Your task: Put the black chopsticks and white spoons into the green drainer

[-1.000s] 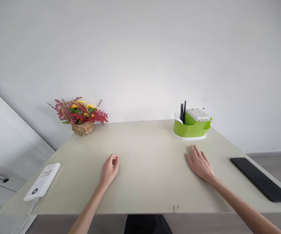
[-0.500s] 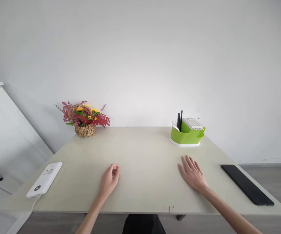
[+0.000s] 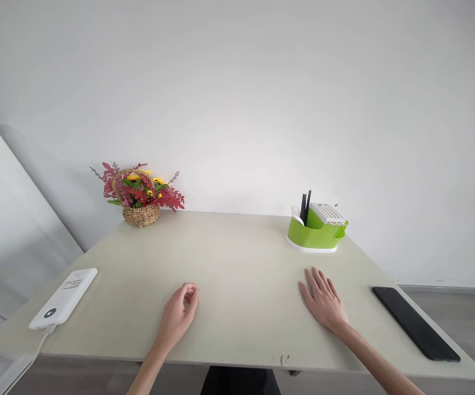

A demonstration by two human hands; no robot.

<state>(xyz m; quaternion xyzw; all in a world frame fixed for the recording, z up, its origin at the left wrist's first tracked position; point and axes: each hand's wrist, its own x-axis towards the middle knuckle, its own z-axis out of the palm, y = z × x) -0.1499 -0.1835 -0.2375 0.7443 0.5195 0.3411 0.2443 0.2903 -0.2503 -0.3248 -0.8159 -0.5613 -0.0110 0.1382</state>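
My left hand (image 3: 180, 314) rests on its side on the pale table (image 3: 237, 252), fingers curled round toward the thumb in a loose ring. Nothing shows inside that curl. Palm down, my right hand (image 3: 323, 302) lies flat with its fingers stretched and slightly spread, and it holds nothing. Just beyond its fingertips stands a green and white utensil holder (image 3: 314, 237). Black chopsticks (image 3: 305, 208) and white spoons (image 3: 297, 215) stick up from its left side. A black phone-like slab (image 3: 414, 322) lies to the right of my right hand, apart from it.
At the back left, a wicker basket (image 3: 141, 215) holds red leaves and yellow flowers (image 3: 159, 180). A white power bank (image 3: 63, 299) with a cable (image 3: 40, 345) lies at the left edge. A white cabinet (image 3: 11, 203) stands left of the table; a wall (image 3: 237, 109) is behind it.
The camera view has shifted and tilted slightly, moving everything in the picture. Both hands keep the same poses on the table, and no object has been moved.
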